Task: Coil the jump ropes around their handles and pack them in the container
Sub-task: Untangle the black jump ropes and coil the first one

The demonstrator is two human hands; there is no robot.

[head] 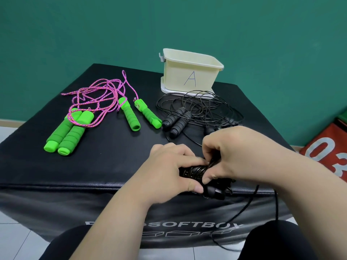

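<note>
container (189, 76) marked A: upright at tabletop (105, 158) far edge, contents hidden | black jump rope (193, 171): near edge, cord wound round handles | left hand (169, 166): grips handles | right hand (234, 154): pinches the cord

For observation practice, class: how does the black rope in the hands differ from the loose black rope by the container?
The held rope has cord wound round its handles; the loose rope has cord sprawling in wide loops. The left hand and right hand grip the held rope at the near edge; the loose rope lies untouched by the container. Both have black handles and thin black cord.
</note>
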